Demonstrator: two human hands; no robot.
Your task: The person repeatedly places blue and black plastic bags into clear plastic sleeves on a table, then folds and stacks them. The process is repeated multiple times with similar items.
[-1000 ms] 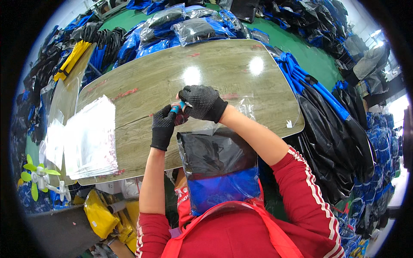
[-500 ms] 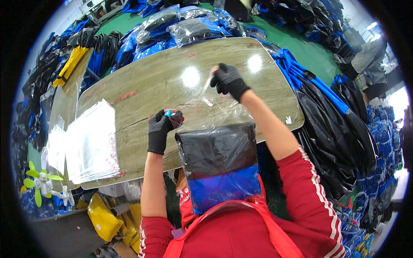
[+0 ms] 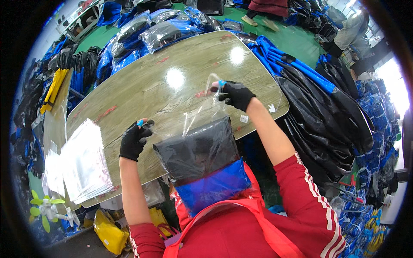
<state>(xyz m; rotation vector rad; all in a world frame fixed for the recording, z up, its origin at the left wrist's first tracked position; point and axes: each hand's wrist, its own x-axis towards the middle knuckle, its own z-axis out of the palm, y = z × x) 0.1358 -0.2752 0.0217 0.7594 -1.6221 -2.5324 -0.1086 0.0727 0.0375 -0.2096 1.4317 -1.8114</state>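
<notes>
A clear plastic bag [image 3: 186,124] with a folded black and blue item [image 3: 202,148] inside lies against my front, overhanging the table's near edge. My right hand [image 3: 236,94], in a black glove with bare fingertips and blue tape on a finger, pinches clear film above the bag's open end. A curled clear strip stands up at its fingertips. My left hand [image 3: 135,138], gloved alike with blue tape on a finger, is held left of the bag's mouth. Its fingers are partly bent and apart, a little blurred, with nothing visible between them.
The wood-patterned table [image 3: 129,112] bears a stack of clear bags [image 3: 86,161] at left and small white stickers [image 3: 244,118] at right. Packed bags [image 3: 167,34] lie beyond it. Black and blue covers [image 3: 322,120] hang at right. A small green-bladed fan [image 3: 46,208] is at lower left.
The view has shifted, so the table appears farther left. My left hand has drawn away from the bag's mouth. My right hand has come down nearer the bag, still pinching clear film.
</notes>
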